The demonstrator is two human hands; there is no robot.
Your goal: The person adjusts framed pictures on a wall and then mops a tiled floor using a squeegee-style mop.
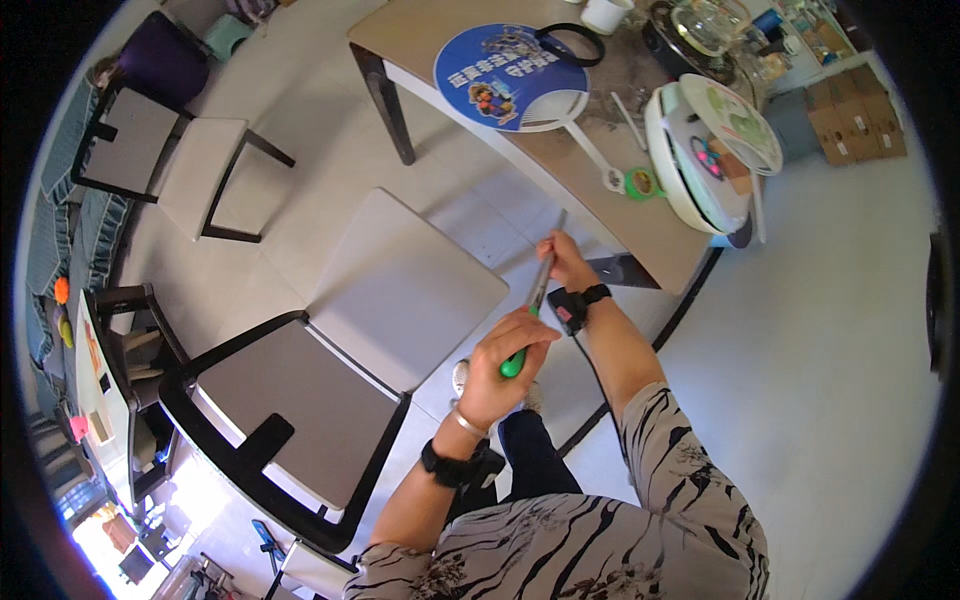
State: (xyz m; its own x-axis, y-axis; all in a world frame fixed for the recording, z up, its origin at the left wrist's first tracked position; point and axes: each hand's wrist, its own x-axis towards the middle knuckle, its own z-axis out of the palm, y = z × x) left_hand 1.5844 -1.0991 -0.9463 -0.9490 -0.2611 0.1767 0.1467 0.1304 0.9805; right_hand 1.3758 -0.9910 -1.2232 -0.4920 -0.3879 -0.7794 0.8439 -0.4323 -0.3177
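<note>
A thin grey pole with a green grip slants from my left hand up to the table edge; its far end is hard to make out. My left hand, with a silver bangle and a black wrist device behind it, is closed round the green grip. Farther along, my right hand holds the shaft beside the table's white side edge. A black strapped device sits on that wrist too. To the left of both hands is the pale seat of a chair with a black-framed back.
The wooden table carries a blue hand fan, a black ring, a roll of green tape and a white basin with a plate on it. Another chair stands at upper left. Cardboard boxes are at upper right.
</note>
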